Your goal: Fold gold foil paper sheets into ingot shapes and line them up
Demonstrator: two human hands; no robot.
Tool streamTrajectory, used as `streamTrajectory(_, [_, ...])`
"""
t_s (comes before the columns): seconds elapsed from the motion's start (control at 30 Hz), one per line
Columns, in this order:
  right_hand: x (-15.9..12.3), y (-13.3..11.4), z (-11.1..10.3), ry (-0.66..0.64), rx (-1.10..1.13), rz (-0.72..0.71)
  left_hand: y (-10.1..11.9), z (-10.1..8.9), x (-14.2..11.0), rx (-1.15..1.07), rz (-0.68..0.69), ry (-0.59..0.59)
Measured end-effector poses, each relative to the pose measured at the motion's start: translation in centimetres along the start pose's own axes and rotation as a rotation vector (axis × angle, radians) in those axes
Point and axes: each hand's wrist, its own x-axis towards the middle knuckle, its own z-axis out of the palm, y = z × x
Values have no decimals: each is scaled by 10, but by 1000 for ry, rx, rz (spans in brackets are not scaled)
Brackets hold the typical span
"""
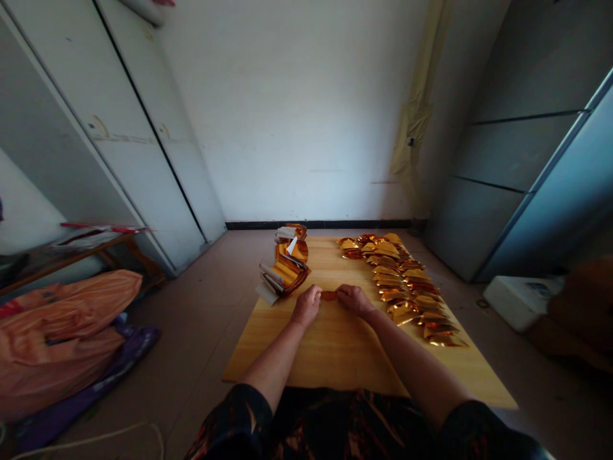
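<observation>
Between my two hands a small piece of gold foil paper (329, 296) is stretched flat, just over the wooden table (335, 358). My left hand (307, 303) pinches its left end, and my right hand (355, 299) grips the right end. Both hands have their fingers closed. Beyond my left hand lies a loose stack of gold foil sheets (290, 271) with pale backs, fanned out at the table's left edge. To the right of my right hand, rows of folded gold foil pieces (390, 278) cover the table's right side.
An orange plastic bag (67, 319) lies on the floor at left, near a wooden bench (115, 239) and a white cabinet (138, 128). On the right stand a grey refrigerator (502, 153) and a white box (517, 300). The wall (297, 128) rises behind the table.
</observation>
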Motion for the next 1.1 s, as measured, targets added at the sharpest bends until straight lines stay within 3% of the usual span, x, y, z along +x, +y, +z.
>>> streamTrajectory(0.3, [3,11,9,48,61,-165,3,0,1,-85,3,36])
streamTrajectory(0.57, [10,15,5,5,-8,-89,7,-1,4,-148,-130,-11])
streamTrajectory(0.97, [8,13,-9,-206,470,130,14,-10,8,-393,-328,-162])
streamTrajectory(1.1, [3,12,-15,-221,627,193,18,-13,7,-421,-360,-168])
